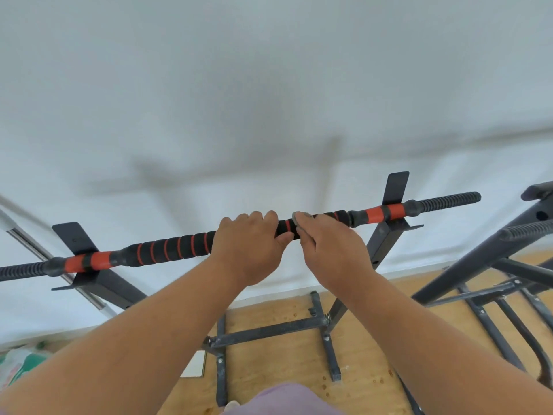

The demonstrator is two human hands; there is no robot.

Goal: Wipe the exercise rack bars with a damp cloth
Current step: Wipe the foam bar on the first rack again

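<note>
White wall fills most of the view behind a black steel exercise rack standing on a light wooden floor, with a second dark frame off to the right. Across the rack's two upright brackets lies the pull-up bar, padded in black foam with orange rings and orange bands near each bracket. The person's left hand is wrapped over the bar near its middle, fingers curled across the top and thumb underneath, gripping the foam to steady it. Just beside it, the right hand lies over the bar with a small grey cloth showing at its fingertips, apparently pressed against the foam; how much of the cloth is folded under the palm cannot be seen, and the hand is slightly blurred. The step in hand looks like wiping the middle stretch of padding. To do it well, the right hand should wrap the cloth fully round the bar so the underside gets cleaned too, then slide outward toward the right bracket in one firm stroke, twisting a little over each orange ring where grime would collect. The left hand should hold firm so the bar does not roll in its brackets, and then shift so the patch it covers is not skipped. Foam soaks up water, so light pressure is probably wiser than squeezing.
</note>
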